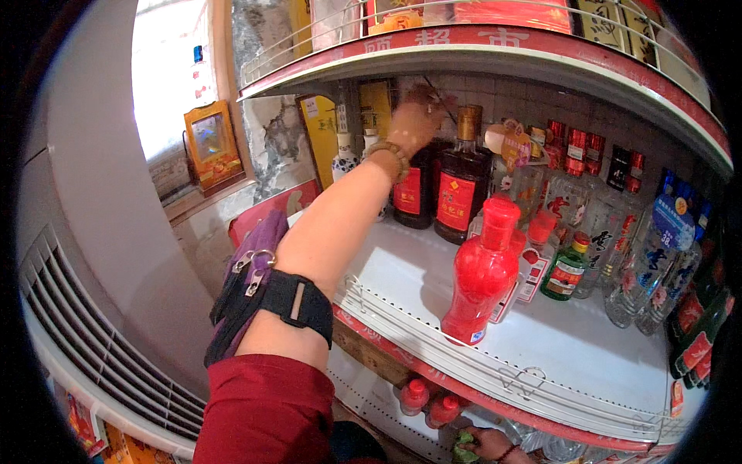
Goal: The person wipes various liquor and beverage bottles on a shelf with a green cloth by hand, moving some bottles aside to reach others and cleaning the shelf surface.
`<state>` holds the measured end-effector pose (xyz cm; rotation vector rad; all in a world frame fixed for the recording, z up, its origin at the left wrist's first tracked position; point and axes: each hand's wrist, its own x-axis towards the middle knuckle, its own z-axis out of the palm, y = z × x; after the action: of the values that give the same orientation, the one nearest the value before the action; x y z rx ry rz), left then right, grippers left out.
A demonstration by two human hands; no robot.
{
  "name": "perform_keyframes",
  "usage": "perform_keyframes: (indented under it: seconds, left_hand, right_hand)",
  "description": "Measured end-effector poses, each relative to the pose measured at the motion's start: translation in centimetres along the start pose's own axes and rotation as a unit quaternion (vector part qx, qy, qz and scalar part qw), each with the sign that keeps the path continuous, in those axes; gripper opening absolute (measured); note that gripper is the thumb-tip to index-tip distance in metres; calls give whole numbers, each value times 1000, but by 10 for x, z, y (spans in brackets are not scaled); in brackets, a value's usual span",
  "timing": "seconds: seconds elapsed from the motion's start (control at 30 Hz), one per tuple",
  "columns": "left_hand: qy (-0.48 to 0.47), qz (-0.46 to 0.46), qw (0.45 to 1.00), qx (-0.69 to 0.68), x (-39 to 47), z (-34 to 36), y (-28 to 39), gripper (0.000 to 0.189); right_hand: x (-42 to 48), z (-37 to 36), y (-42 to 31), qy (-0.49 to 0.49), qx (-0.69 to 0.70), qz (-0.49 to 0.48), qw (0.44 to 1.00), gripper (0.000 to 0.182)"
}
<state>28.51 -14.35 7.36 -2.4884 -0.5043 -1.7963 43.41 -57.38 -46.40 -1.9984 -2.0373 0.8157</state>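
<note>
My left hand (422, 110) reaches to the back of a white shelf (394, 261), above and behind dark liquor bottles (455, 194) with red labels. It is blurred; its grip cannot be made out, and a thin dark line shows beside the fingers. A beaded bracelet circles the wrist, and a black band with a purple pouch (255, 272) is strapped to the forearm. Low in the view, my right hand (490, 444) holds a crumpled green cloth (465, 448) by the lower shelf. A glossy red bottle (486, 272) stands near the front of the upper shelf.
Clear glass bottles (597, 232) and a small green bottle (565, 269) fill the right side. A wire rail (440, 336) edges the shelf; another shelf (464, 49) hangs overhead. Red-capped bottles (414, 397) stand below. An orange box (214, 145) is on the windowsill, left.
</note>
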Motion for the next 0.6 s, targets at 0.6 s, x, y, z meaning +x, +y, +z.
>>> perform_keyframes:
  seconds: [0.6]
  left_hand:
    - [-160, -235, 958, -24, -7, 42, 36, 49]
  right_hand:
    - [3, -28, -24, 17, -16, -54, 998, 49]
